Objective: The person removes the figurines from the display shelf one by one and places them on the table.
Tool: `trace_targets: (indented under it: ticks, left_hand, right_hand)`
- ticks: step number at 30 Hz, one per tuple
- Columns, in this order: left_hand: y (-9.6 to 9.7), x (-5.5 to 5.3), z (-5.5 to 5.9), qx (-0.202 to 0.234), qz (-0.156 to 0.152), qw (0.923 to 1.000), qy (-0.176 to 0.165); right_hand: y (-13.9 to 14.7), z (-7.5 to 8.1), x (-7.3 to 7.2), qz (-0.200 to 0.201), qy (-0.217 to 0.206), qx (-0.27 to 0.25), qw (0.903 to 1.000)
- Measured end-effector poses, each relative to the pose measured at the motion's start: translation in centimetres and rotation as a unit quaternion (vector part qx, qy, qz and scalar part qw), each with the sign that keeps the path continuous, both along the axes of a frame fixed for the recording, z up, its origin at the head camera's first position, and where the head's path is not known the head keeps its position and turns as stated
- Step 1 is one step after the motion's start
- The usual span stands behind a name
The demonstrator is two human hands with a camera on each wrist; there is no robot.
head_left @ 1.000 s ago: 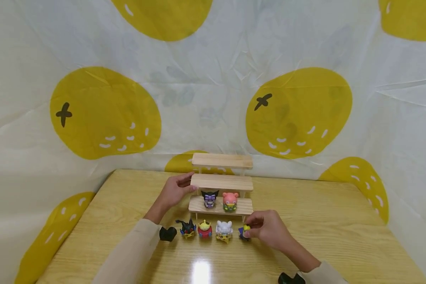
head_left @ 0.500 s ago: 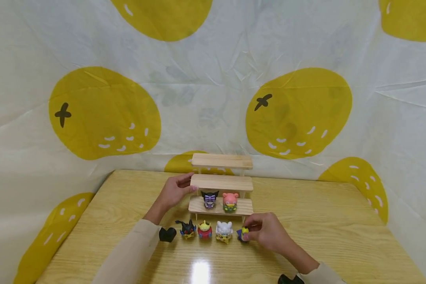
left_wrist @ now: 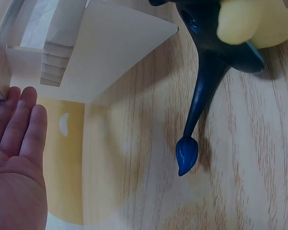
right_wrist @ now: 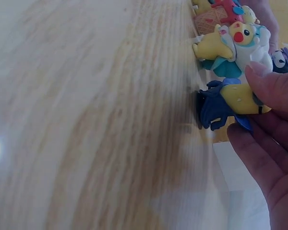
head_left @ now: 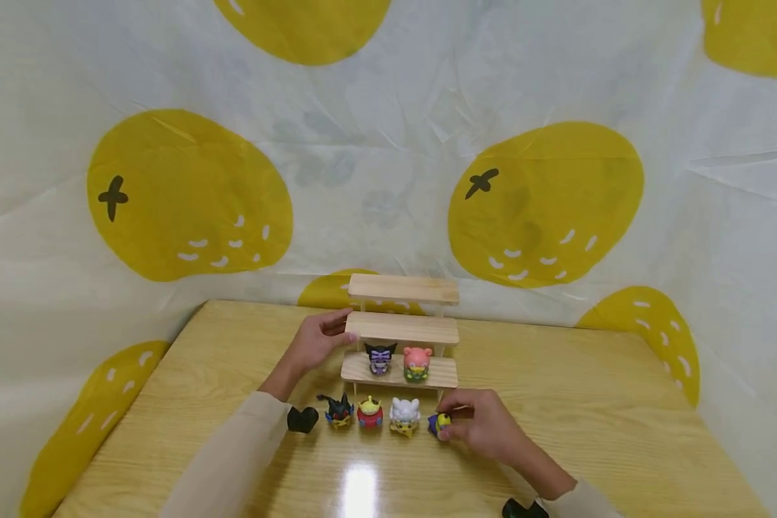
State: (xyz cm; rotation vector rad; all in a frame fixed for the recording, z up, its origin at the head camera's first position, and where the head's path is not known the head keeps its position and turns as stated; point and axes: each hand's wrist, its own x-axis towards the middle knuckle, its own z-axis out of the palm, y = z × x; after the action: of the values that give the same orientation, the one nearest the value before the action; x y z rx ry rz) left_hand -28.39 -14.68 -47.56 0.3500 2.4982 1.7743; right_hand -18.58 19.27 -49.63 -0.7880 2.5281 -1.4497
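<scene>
My right hand pinches a small yellow and dark-blue figurine between thumb and fingers, at the right end of a row on the table. Beside it in that row stand a figurine in a white hood, a red and yellow three-eyed figurine and a black dragon-like figurine. My left hand holds the left end of the middle plank of a three-tier wooden display stand, thumb and fingers at its edge. On the lowest tier sit a black and purple figurine and a pink one.
Behind the wooden table hangs a white cloth printed with large yellow fruit. The stand is close to the table's back edge. Black wrist mounts sit at both cuffs, the left one close to the dragon-like figurine's tail.
My right hand has shifted the yellow and dark-blue figurine slightly left, closer to the white-hooded one. My left hand keeps its place on the stand. The head view has tilted a little.
</scene>
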Motion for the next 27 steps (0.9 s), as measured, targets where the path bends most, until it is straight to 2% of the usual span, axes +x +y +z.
trace_targets:
  ticks: [9,17,24,27]
  left_hand:
    - [0.1,0.0,0.0,0.007,-0.007,0.9999,0.001]
    - [-0.1,-0.3,0.1,0.005,0.007,1.0000,0.002]
    - [0.1,-0.3,0.1,0.002,-0.001,1.0000,0.002]
    - [0.1,-0.2,0.0,-0.002,0.000,1.0000,0.001]
  right_hand:
    - [-0.1,-0.3,0.1,0.009,0.035,0.032,0.9988]
    - [-0.3,0.0,-0.1,0.023,0.058,0.044,0.9971]
    - [-0.1,0.7,0.4,0.015,0.067,0.079,0.9945]
    - [0.2,1.3,0.6,0.014,0.066,0.069,0.9953]
